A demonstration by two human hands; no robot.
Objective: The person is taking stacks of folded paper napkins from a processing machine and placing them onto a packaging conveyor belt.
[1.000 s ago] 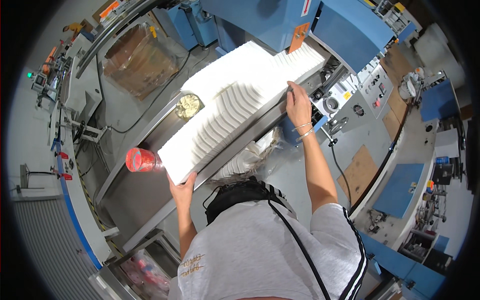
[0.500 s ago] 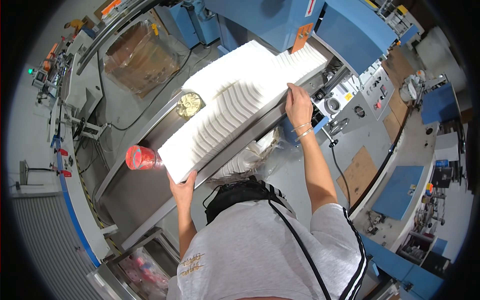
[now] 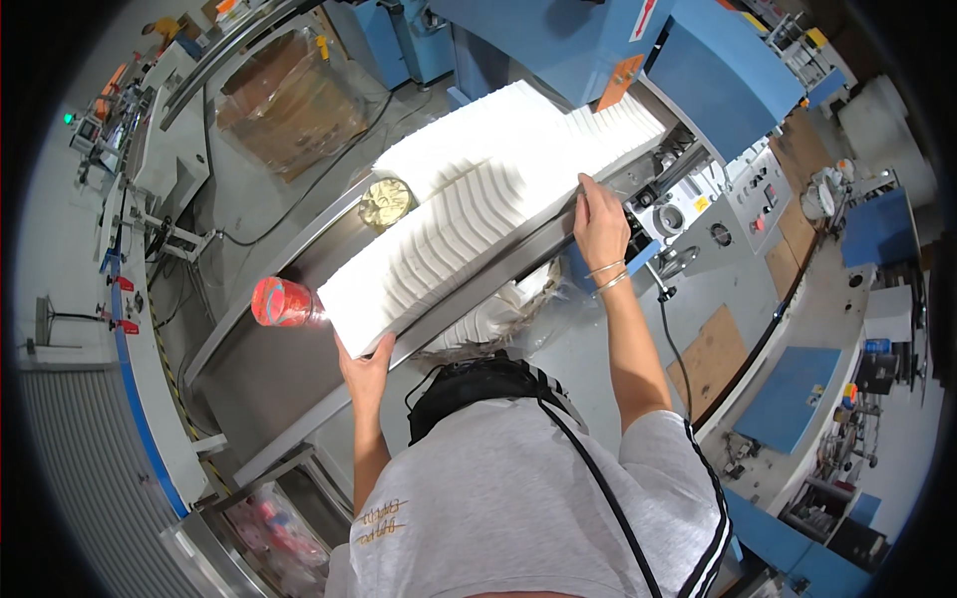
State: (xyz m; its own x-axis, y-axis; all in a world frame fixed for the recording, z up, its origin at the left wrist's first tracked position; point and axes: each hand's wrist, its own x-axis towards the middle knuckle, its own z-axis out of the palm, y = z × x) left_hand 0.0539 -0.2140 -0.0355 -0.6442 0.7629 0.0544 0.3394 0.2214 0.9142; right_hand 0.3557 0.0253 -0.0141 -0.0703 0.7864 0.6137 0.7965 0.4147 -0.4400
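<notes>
A long row of white folded sheets (image 3: 439, 224), packed side by side, lies along a metal trough (image 3: 261, 399). At its near left end my left hand (image 3: 366, 374) grips the corner, thumb on the side nearer to me; the other fingers are partly hidden. My right hand (image 3: 601, 227), with bangles at the wrist, rests its fingertips against the near side of the row further up; its fingers are stretched out. A red cylindrical container (image 3: 284, 302) lies beside the row's left end. A round pale-gold piece (image 3: 386, 202) sits against the row's far side.
Blue machine housing (image 3: 733, 75) stands at the far right, with an orange plate (image 3: 620, 82) above the row's end. A control panel (image 3: 753, 199) is right of it. Below the trough lies a plastic-wrapped white bundle (image 3: 488, 324). A plastic-covered carton (image 3: 289, 105) stands far left.
The view has shifted slightly, so the surroundings sit a little differently in the picture. Both hands keep about the same places on the white row.
</notes>
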